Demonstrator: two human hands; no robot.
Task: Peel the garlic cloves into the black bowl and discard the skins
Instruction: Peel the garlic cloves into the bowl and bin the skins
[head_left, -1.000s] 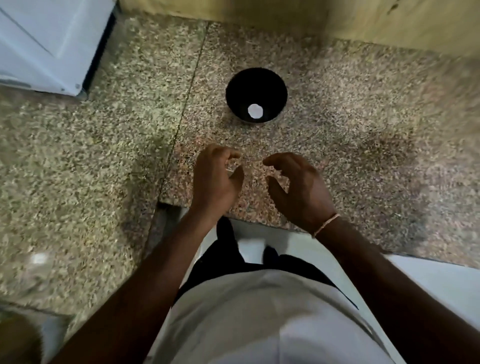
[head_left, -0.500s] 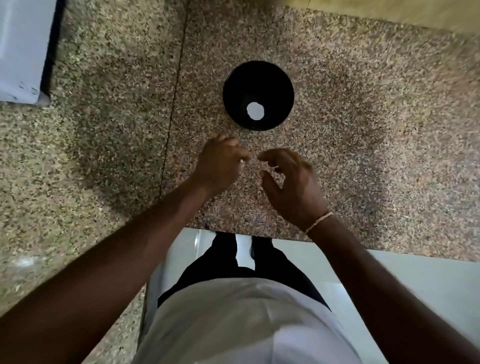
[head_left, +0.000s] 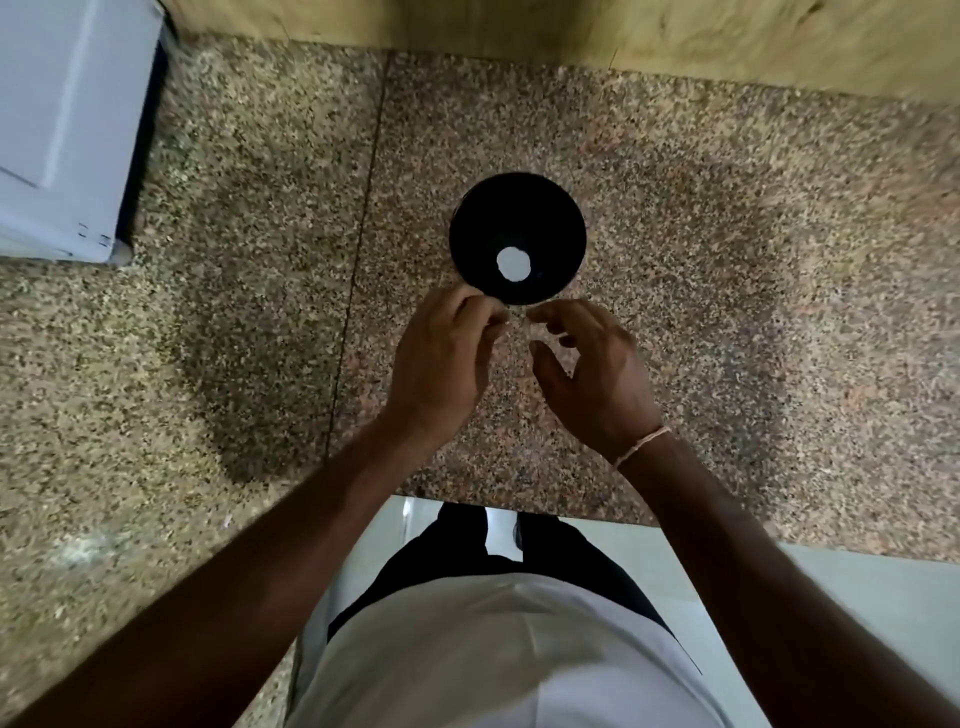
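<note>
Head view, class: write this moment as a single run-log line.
step: peeling garlic | left hand: fingers curled, contents hidden | right hand: fingertips pinched | black bowl: one white round piece inside | counter

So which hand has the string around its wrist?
The right hand. A thin pale string circles its wrist, while the left hand has a bare wrist. Both hover just in front of the black bowl.

A round, deep black bowl (head_left: 540, 218) stood upright on the speckled granite counter (head_left: 727, 312), a single white, rounded peeled garlic clove (head_left: 513, 264) lying at its bottom, slightly toward the near side. Just in front of the bowl's near rim, something small and pale, too blurred to identify, sat between the fingertips of both hands.
</note>
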